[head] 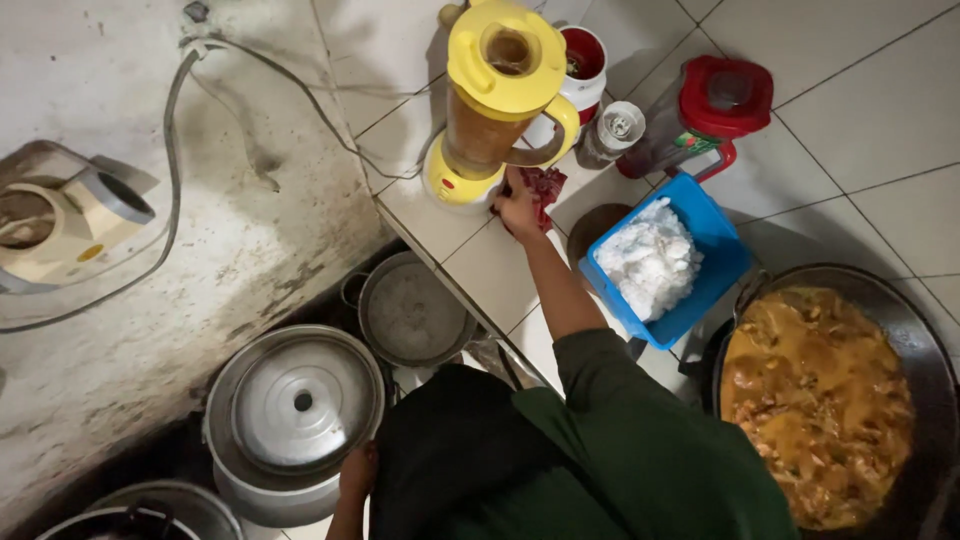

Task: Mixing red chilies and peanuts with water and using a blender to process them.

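Large wok (925,350) at lower right on the tiled tabletop (860,110), filled with orange-brown stew, set apart from the appliances. Lidded aluminium pot (300,400) low on the floor; left hand (357,470) rests at its rim, fingers hidden, so cannot tell spread or curled. Blue tub (712,232) of white clumped stuff between wok and blender. Yellow blender (495,95), jug holding orange-brown liquid, stands near the tabletop edge. Right hand (520,208) closed around a red cloth (545,185), pressed flat on the tile just beside the blender base, apparently wiping.
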